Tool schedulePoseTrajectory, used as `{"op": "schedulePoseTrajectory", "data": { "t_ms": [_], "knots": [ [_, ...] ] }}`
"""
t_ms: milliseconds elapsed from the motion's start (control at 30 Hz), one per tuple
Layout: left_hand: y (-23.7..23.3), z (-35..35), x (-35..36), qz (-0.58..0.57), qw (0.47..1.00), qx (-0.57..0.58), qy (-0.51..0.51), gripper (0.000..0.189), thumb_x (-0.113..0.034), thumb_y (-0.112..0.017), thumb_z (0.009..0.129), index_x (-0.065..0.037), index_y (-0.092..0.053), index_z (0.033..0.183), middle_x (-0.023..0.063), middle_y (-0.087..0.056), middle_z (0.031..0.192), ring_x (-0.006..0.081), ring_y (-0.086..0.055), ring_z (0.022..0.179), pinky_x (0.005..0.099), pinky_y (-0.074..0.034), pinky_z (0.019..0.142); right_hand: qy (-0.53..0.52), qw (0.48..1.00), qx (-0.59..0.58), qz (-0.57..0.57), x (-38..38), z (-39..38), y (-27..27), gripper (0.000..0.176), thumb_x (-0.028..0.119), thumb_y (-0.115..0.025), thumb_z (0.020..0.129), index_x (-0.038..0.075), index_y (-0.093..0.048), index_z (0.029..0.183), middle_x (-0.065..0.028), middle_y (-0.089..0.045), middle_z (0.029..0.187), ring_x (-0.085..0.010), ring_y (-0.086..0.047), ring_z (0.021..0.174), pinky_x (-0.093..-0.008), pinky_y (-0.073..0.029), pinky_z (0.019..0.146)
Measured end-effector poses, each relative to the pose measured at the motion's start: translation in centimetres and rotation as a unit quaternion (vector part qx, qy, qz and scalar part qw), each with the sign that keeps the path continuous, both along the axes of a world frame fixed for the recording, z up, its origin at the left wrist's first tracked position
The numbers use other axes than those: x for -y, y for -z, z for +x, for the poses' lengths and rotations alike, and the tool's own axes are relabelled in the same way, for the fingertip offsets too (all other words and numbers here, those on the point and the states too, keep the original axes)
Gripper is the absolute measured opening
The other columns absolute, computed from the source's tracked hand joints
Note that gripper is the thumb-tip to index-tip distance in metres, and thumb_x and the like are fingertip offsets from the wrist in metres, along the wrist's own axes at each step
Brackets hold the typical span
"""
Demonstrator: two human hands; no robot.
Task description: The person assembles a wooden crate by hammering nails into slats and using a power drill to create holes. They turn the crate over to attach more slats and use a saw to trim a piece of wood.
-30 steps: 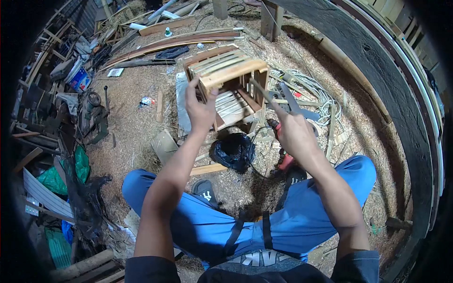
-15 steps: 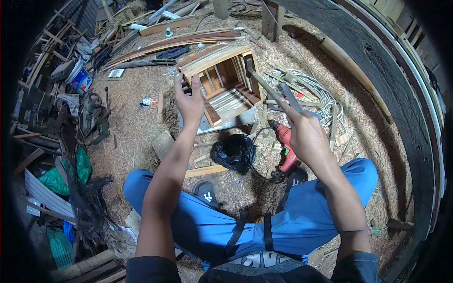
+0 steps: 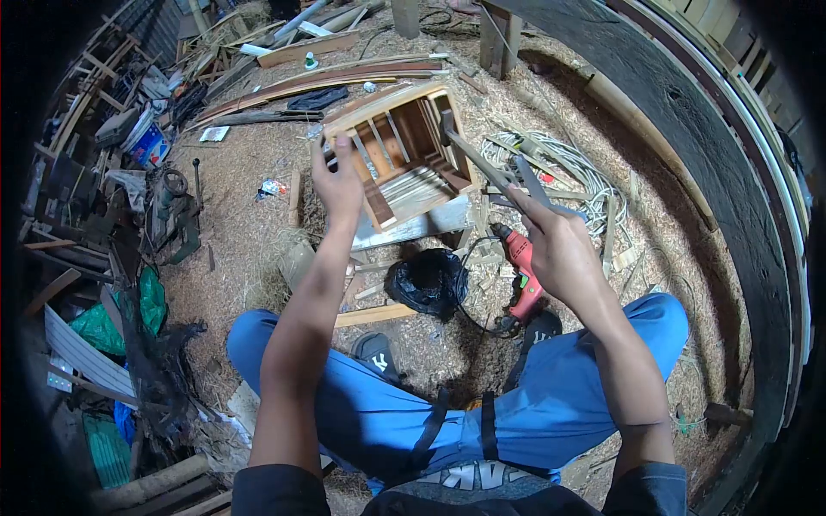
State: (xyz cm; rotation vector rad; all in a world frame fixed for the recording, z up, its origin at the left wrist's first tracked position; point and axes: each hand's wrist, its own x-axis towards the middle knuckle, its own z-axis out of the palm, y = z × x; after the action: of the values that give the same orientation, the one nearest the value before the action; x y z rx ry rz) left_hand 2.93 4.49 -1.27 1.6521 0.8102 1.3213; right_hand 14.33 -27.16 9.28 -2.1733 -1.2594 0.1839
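Observation:
A slatted wooden crate (image 3: 397, 206) stands tilted in front of me, its open side facing me. My left hand (image 3: 338, 191) grips its left edge, thumb and fingers on either side of the frame. In my right hand (image 3: 561, 249) is a hammer (image 3: 478, 160), its dark head overlapping the crate's upper right corner. A flat grey piece (image 3: 528, 179) also sticks out from that hand, alongside the handle. Under the crate is a pale, worn board (image 3: 422, 222).
A red power drill (image 3: 523, 273) lies below my right hand, near a black plastic bag (image 3: 426, 282). Coiled pale cable (image 3: 572, 168) sits right of the crate. Long wood strips (image 3: 318, 86) lie behind it. Wood shavings cover the ground.
The crate has tipped and turned slightly, showing more of its inner slats. My left hand has shifted a little left with its edge; the hammer head is slightly lower and left.

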Motion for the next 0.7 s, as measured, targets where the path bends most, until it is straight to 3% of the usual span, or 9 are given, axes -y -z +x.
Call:
{"op": "schedulePoseTrajectory", "data": {
  "t_ms": [133, 200, 233, 333, 367, 467, 600, 633, 700],
  "knots": [
    [-0.7, -1.6, -3.0, -0.116, 0.99, 0.075, -0.015, 0.055, -0.051, -0.057, 0.108, 0.001, -0.065, 0.125, 0.0094, -0.071, 0.099, 0.0182, -0.067, 0.089, 0.0339, -0.054, 0.08, 0.005, 0.997, -0.052, 0.055, 0.2, 0.0, -1.4, 0.047, -0.004, -0.058, 0.094, 0.004, -0.064, 0.14, -0.0282, -0.073, 0.096, -0.0438, -0.073, 0.08, -0.0474, -0.056, 0.075],
    [-2.4, -2.6, -2.8, -0.282, 0.946, 0.159, -0.03, 0.062, -0.058, -0.054, 0.106, 0.001, -0.066, 0.124, 0.0108, -0.071, 0.098, 0.0214, -0.07, 0.093, 0.0373, -0.057, 0.083, 0.013, 0.984, -0.082, 0.16, 0.2, 0.0, -1.2, 0.045, -0.004, -0.057, 0.097, 0.005, -0.065, 0.14, -0.0245, -0.074, 0.091, -0.0308, -0.074, 0.073, -0.0394, -0.056, 0.071],
    [-1.4, -3.0, -3.9, -0.295, 0.936, 0.192, -0.008, 0.071, -0.064, -0.051, 0.105, 0.001, -0.061, 0.132, 0.0136, -0.071, 0.107, 0.0256, -0.071, 0.098, 0.0422, -0.06, 0.086, 0.025, 0.979, -0.079, 0.185, 0.2, 0.0, -1.3, 0.046, -0.004, -0.057, 0.098, 0.007, -0.065, 0.142, -0.0189, -0.071, 0.083, -0.0166, -0.066, 0.067, -0.0346, -0.053, 0.068],
    [0.8, -4.4, -5.3, -0.373, 0.905, 0.203, -0.013, 0.077, -0.066, -0.048, 0.105, 0.001, -0.052, 0.144, 0.0163, -0.067, 0.121, 0.0279, -0.069, 0.104, 0.0459, -0.058, 0.091, 0.066, 0.977, -0.09, 0.183, 0.5, 0.7, -2.0, 0.047, -0.003, -0.057, 0.099, 0.008, -0.064, 0.144, -0.0137, -0.068, 0.08, -0.0124, -0.058, 0.066, -0.0318, -0.051, 0.067],
    [1.8, -4.8, -5.9, -0.378, 0.902, 0.206, 0.006, 0.081, -0.068, -0.043, 0.106, -0.002, -0.043, 0.152, 0.0165, -0.061, 0.135, 0.0296, -0.065, 0.115, 0.0477, -0.054, 0.099, 0.08, 0.972, -0.112, 0.192, 0.5, 0.9, -1.8, 0.047, -0.003, -0.057, 0.099, 0.008, -0.063, 0.145, -0.0107, -0.066, 0.079, -0.0112, -0.056, 0.068, -0.0298, -0.05, 0.068],
    [4.5, -5.8, -7.8, -0.411, 0.892, 0.186, 0.025, 0.084, -0.072, -0.036, 0.105, -0.008, -0.038, 0.159, 0.0159, -0.052, 0.15, 0.0343, -0.058, 0.127, 0.0491, -0.047, 0.112, 0.096, 0.966, -0.126, 0.206, 0.4, 1.3, -2.2, 0.048, -0.001, -0.058, 0.099, 0.01, -0.063, 0.145, -0.0113, -0.069, 0.083, -0.0116, -0.058, 0.07, -0.0299, -0.05, 0.07],
    [4.5, -6.2, -7.5, -0.445, 0.87, 0.211, 0.033, 0.078, -0.069, -0.034, 0.107, -0.009, -0.041, 0.156, 0.0144, -0.05, 0.153, 0.0302, -0.054, 0.13, 0.0467, -0.043, 0.116, 0.098, 0.955, -0.171, 0.222, 0.5, 1.9, -0.8, 0.047, 0.0, -0.058, 0.099, 0.011, -0.064, 0.145, -0.013, -0.071, 0.087, -0.0121, -0.059, 0.072, -0.0305, -0.05, 0.071],
    [4.8, -6.2, -7.7, -0.434, 0.88, 0.19, 0.028, 0.08, -0.071, -0.031, 0.106, -0.012, -0.037, 0.159, 0.0165, -0.05, 0.151, 0.0359, -0.055, 0.127, 0.0536, -0.047, 0.111, 0.096, 0.955, -0.169, 0.223, 0.4, 1.9, -0.5, 0.046, 0.001, -0.059, 0.1, 0.011, -0.064, 0.144, -0.0132, -0.072, 0.087, -0.0127, -0.06, 0.072, -0.0308, -0.051, 0.071],
    [5.0, -6.3, -7.7, -0.433, 0.881, 0.186, 0.035, 0.08, -0.071, -0.03, 0.106, -0.011, -0.037, 0.159, 0.0164, -0.05, 0.151, 0.0364, -0.055, 0.126, 0.0543, -0.047, 0.111, 0.095, 0.955, -0.167, 0.226, 0.5, 2.0, 0.0, 0.045, 0.002, -0.059, 0.1, 0.012, -0.065, 0.143, -0.0134, -0.072, 0.087, -0.0133, -0.061, 0.072, -0.0311, -0.051, 0.071]
  ]
}}
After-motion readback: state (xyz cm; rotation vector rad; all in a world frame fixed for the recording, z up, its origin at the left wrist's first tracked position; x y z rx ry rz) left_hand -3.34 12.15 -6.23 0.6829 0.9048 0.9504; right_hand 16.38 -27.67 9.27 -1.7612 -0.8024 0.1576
